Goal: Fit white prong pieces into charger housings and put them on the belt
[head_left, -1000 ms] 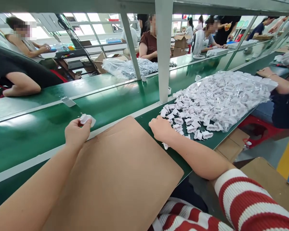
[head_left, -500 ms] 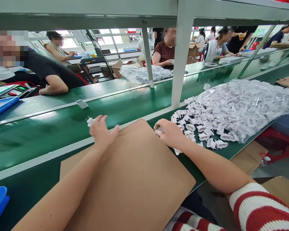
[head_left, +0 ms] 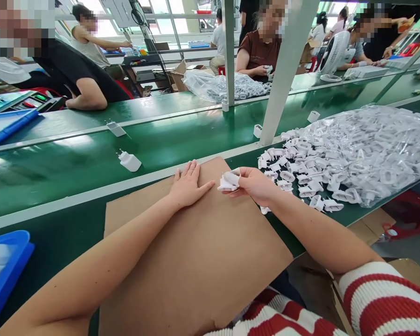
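Note:
My left hand (head_left: pixel 188 186) lies flat with fingers spread on a large sheet of brown cardboard (head_left: pixel 196 261), holding nothing. Just to its right, above the cardboard's far corner, my right hand (head_left: pixel 254 185) is closed on white plastic plug covers (head_left: pixel 230 181); how many it grips I cannot tell. A white charger plug (head_left: pixel 130 161) with two pins lies on the green belt beyond my left hand. Beside my right forearm spreads a pile of loose white plug covers (head_left: pixel 304 172), spilling from a clear plastic bag (head_left: pixel 381 149).
Another white charger (head_left: pixel 115 128) lies farther back on the belt (head_left: pixel 182 135). A slanted metal post (head_left: pixel 282 74) rises beyond my right hand. Blue trays (head_left: pixel 10 261) stand at the left edge. Co-workers sit across the line, one in a brown shirt (head_left: pixel 259 53) near another bag of parts.
My left hand has let go of the charger on the belt and come back onto the cardboard. My right hand has lifted the white covers into clearer view. The camera view has tilted down.

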Available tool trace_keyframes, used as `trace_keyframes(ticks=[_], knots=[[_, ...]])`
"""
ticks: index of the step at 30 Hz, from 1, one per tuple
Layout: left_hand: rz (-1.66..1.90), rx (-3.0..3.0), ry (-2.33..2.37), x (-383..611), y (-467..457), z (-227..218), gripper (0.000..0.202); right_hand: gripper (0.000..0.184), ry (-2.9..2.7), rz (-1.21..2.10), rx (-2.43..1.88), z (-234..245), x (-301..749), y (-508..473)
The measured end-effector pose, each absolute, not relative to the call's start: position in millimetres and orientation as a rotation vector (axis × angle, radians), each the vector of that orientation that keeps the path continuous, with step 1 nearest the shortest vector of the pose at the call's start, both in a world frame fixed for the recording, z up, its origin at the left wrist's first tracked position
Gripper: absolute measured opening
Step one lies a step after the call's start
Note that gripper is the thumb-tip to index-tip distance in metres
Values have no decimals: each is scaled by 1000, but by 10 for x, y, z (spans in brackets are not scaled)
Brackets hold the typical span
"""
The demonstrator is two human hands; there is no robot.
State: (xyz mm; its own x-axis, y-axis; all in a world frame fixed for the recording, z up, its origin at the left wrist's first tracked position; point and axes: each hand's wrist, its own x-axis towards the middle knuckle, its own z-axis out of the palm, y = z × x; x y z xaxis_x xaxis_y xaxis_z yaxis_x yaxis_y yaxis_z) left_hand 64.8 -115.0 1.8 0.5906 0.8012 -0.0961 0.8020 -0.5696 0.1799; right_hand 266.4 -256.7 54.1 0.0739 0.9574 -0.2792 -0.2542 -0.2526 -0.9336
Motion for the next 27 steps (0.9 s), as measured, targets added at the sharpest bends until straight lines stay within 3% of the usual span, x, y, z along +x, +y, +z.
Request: trace_keyframes(ticks=[5,10,14,22,27], knots=[[370,2524,1347,736,-941,63,84,14,-1559,919,-1573,415,2597,-2621],[614,2400,1163,1274,-650,257,58,29,-2140,440,-1841,431,2526,-2725],[622,2298,1054,1984,-495,350,51,23,-2291,368,-1883,493,2499,-2742],[519,2139,1205,2991,-288,184,82,22,-2354,364,-1806,529,2492,-2753],[597,2094,1268,3051,-252,77,49,17,-2337,394,-1766,529,2514,-2759]])
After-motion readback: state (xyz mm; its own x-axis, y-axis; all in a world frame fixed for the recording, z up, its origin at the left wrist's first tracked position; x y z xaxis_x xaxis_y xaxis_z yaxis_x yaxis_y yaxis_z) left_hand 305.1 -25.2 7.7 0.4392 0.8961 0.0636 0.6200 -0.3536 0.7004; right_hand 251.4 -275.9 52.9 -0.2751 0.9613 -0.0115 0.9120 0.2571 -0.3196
